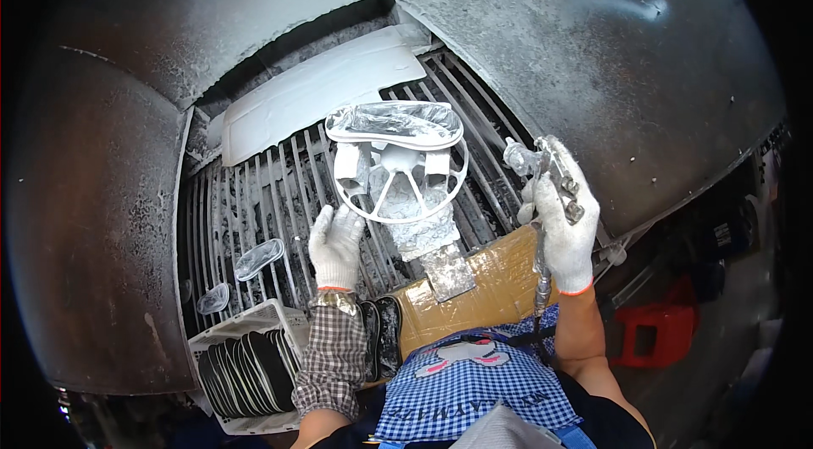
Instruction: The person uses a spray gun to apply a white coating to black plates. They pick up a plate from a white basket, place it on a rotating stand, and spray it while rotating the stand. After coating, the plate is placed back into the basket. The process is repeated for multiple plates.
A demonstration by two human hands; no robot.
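My gloved right hand [566, 210] is closed around a metal spray gun [527, 159], whose nozzle end points left. My gloved left hand [337, 247] is by the lower left rim of a white-coated spoked wheel [383, 210], fingers and thumb apart; its fingertips meet the rim. Above the wheel, on two block-like supports, lies an oblong shoe-sole-shaped piece [437, 142] with a white edge and shiny clear film over its middle. The spray gun is to the right of this piece, apart from it. A crusted white post stands under the wheel.
Metal slats [288, 195] lie under the work, walled by coated panels. A white board [330, 85] rests at the back. Lower left, a white basket [288, 324] holds several dark soles; film pieces [259, 259] lie nearby. Taped cardboard [500, 275] edges the front; a red stool [656, 335] stands right.
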